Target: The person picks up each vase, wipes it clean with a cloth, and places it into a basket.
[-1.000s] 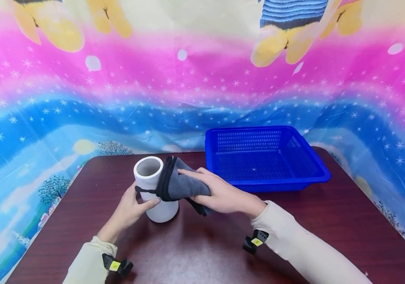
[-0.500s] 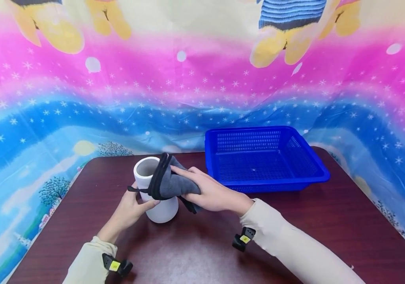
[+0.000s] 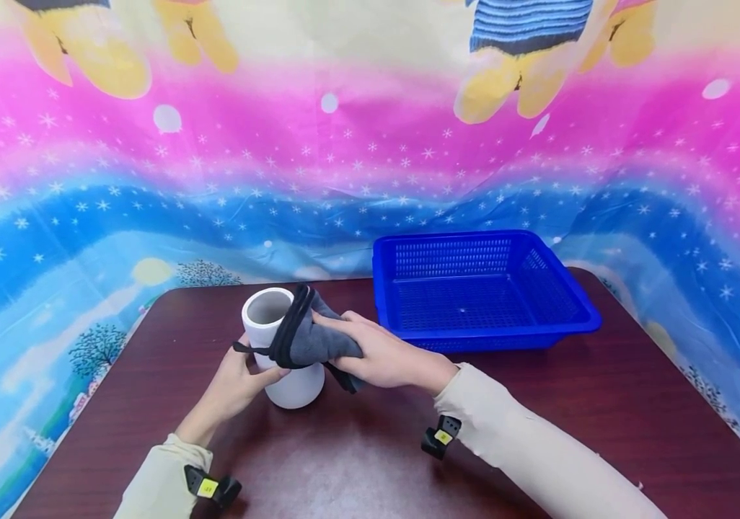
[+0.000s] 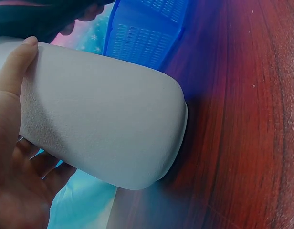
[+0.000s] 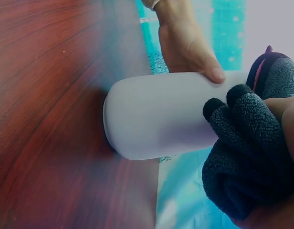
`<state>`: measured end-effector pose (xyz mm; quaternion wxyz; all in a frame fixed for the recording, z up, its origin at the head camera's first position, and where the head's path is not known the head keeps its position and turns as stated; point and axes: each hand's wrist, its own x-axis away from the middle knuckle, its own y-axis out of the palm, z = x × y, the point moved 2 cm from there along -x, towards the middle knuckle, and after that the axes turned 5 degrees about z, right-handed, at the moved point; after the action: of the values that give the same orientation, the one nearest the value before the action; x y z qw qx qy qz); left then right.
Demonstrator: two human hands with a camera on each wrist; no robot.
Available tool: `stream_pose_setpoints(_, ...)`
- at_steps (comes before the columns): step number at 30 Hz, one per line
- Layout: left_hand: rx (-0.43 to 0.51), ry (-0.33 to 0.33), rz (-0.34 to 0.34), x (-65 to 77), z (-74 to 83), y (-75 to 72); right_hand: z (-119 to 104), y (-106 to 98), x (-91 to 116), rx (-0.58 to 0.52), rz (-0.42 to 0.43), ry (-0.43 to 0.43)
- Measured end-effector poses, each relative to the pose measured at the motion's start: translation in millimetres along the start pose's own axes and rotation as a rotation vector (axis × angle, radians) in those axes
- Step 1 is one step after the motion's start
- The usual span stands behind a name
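Note:
A white vase [image 3: 294, 387] with a wide round mouth stands upright on the dark wooden table. My left hand [image 3: 232, 380] grips its side, thumb across the front and fingers behind, as the left wrist view also shows. My right hand [image 3: 379, 353] holds a bunched dark grey towel [image 3: 321, 344] with black edging. The towel lies against the right side of the vase's upper part, just below the rim. Its black hanging loop [image 3: 252, 349] reaches across the front of the vase. In the right wrist view, folds of the towel [image 5: 247, 133] hide part of the vase.
A blue perforated plastic basket [image 3: 487, 333] sits at the back right of the table [image 3: 370, 461], beyond my right forearm. A colourful printed curtain [image 3: 318, 158] hangs right behind the table's far edge.
My right hand and the towel have shifted left and a little over the vase's front, mostly in the first half second. The left hand and vase have stayed in place.

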<state>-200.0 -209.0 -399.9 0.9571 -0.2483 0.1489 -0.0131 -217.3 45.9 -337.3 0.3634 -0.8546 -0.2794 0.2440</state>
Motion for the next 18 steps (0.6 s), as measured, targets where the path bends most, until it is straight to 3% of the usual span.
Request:
stream_pose_setpoints(7,-0.070,0.017,0.022,-0.6,-0.7,-0.7,3.3,3.5,1.0,-0.004,-0.033,0.027)
stream_pose_setpoints(18,-0.079,0.020,0.023,-0.9,1.1,-0.8,7.8,6.7,0.3,-0.015,-0.043,0.013)
